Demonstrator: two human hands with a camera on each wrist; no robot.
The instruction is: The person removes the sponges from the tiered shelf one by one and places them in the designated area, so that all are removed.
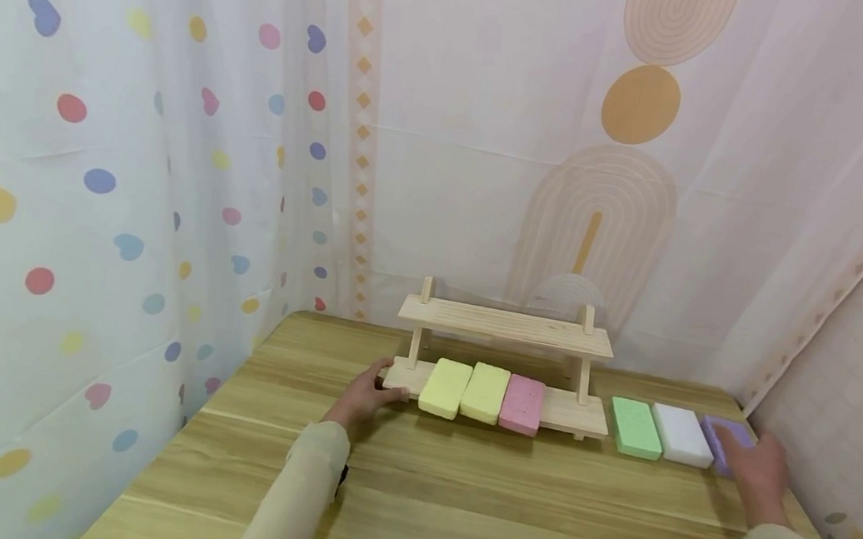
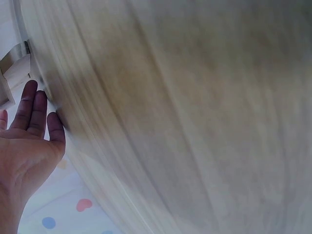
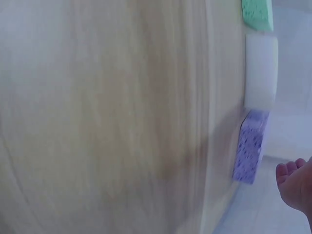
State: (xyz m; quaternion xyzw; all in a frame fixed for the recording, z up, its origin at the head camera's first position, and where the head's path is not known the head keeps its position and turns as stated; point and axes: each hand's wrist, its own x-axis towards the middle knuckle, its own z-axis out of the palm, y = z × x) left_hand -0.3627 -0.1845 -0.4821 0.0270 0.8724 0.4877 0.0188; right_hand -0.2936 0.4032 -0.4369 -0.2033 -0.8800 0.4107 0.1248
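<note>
A two-tier wooden display rack [image 1: 506, 322] stands at the back of the table. Two yellow sponges [image 1: 446, 387] and a pink sponge [image 1: 522, 404] lean in a row on its lower board. At that board's left end my left hand [image 1: 364, 396] holds the corner with thumb and forefinger; the other fingers [image 2: 36, 109] extend in the left wrist view. My right hand [image 1: 761, 472] hovers over a purple sponge [image 3: 251, 146], fingers loosely bent; whether a fingertip touches it is hidden. Beside that sponge lie a white sponge [image 1: 681, 435] and a green sponge [image 1: 635, 427].
The wood-grain table [image 1: 460, 505] extends toward me in front of the rack. Behind the rack hangs a patterned curtain [image 1: 466, 205], and a dotted curtain [image 1: 129, 298] borders the left side. Another curtain [image 1: 846, 357] closes off the right, near my right hand.
</note>
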